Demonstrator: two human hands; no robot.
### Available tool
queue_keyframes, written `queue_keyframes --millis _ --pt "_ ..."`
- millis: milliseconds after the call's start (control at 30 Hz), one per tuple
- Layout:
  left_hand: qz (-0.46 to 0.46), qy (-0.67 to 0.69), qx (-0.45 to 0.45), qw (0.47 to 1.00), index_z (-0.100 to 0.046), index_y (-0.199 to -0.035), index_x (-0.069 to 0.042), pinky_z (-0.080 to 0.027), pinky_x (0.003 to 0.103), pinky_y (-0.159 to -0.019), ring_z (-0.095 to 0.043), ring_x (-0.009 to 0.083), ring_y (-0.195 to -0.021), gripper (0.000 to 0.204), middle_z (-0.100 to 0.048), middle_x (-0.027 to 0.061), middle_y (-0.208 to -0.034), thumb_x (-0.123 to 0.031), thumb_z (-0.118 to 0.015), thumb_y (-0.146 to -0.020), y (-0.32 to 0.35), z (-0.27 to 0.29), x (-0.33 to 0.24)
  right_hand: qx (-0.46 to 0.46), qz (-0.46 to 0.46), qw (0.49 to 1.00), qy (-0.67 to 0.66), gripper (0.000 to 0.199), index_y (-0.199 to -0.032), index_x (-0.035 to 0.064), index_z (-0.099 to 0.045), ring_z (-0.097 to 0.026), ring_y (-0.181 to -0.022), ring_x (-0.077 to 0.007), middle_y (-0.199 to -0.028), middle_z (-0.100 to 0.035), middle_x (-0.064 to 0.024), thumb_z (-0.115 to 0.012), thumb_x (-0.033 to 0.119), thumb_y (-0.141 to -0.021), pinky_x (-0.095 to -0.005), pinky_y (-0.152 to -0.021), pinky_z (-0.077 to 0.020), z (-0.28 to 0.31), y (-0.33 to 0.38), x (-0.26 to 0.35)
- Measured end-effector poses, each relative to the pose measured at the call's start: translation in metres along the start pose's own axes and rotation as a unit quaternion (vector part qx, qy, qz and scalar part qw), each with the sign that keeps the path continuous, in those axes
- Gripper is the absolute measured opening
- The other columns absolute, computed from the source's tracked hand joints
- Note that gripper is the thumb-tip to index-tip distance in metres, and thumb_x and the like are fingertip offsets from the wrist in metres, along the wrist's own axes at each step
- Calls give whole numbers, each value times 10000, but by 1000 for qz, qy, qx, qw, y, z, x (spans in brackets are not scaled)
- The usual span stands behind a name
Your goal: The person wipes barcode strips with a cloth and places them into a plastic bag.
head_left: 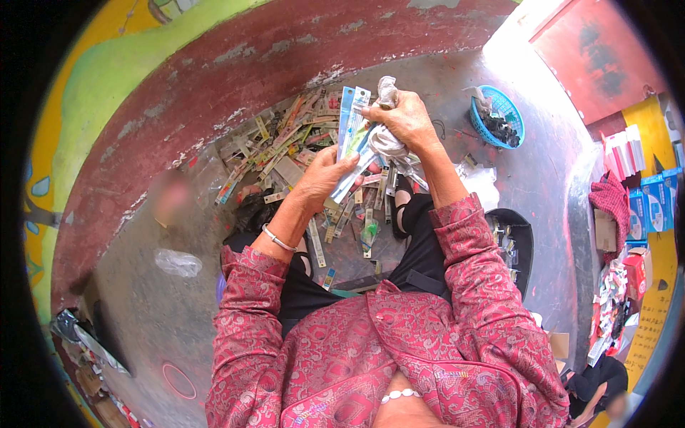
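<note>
My left hand (322, 175) is closed round a few flat, ruler-like strips (345, 123), pale blue and whitish, with a hole near the end of at least one. They stand up from my fingers, fanned slightly apart. My right hand (408, 123) grips a crumpled grey-white cloth (386, 141) against the strips' right side, its thumb reaching over them. Part of the cloth sticks up above that hand. Below and beyond both hands, a loose pile of similar strips (285, 139) covers the floor by my feet, in mixed colours and directions.
A blue plastic basket (515, 107) with dark stuff inside stands at far right. A black container (524, 246) with small items sits by my right leg. Clear plastic (178, 262) lies at left. Boxes (653, 203) line the right wall; another person (599, 385) is at lower right.
</note>
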State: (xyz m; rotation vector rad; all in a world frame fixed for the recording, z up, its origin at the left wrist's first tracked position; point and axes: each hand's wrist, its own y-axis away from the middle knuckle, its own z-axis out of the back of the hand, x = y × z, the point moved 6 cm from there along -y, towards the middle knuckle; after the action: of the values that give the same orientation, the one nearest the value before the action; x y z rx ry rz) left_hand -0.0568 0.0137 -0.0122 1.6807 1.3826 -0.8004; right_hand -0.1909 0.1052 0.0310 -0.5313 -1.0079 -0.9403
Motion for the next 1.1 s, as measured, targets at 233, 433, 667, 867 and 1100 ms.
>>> queue_keyframes --millis 233,433,667,867,1100 --pt "43 49 6 998 -494 -1065 22 -460 179 -512 -548 70 -583 249 -632 109 -856 -138 -496 -874 -2 2 8 -257 220 941 20 188 -793 36 -597 -603 -642 -187 -700 -617 -98 -684 186 -719 -299 -587 -475 15 27 52" --pt "52 -79 36 995 -499 -1066 13 -453 198 -528 -547 78 -600 254 -637 99 -838 -134 -501 -859 4 -9 5 -154 381 885 217 317 -969 77 -539 -605 -734 -307 -867 -594 -122 -613 58 -662 -364 -623 -493 -30 20 51" --pt "72 -39 52 995 -469 -1091 38 -447 190 -514 -531 78 -570 311 -630 118 -850 -148 -516 -846 9 -3 11 -311 178 890 282 191 -865 65 -544 -626 -660 -218 -763 -612 -113 -597 229 -784 -375 -604 -492 57 -28 11" --pt "52 76 33 995 -540 -967 29 -433 196 -501 -518 82 -556 215 -609 86 -817 -146 -528 -843 -4 5 16 -209 215 944 -137 241 -876 54 -579 -614 -710 -178 -806 -621 -75 -674 230 -742 -303 -621 -493 56 0 20" --pt "8 -74 16 997 -502 -1003 11 -412 172 -450 -510 65 -543 247 -620 76 -796 -171 -545 -841 4 1 4 -147 339 910 188 395 -1033 88 -535 -562 -895 -320 -981 -565 -136 -530 11 -646 -366 -763 -468 0 11 41"
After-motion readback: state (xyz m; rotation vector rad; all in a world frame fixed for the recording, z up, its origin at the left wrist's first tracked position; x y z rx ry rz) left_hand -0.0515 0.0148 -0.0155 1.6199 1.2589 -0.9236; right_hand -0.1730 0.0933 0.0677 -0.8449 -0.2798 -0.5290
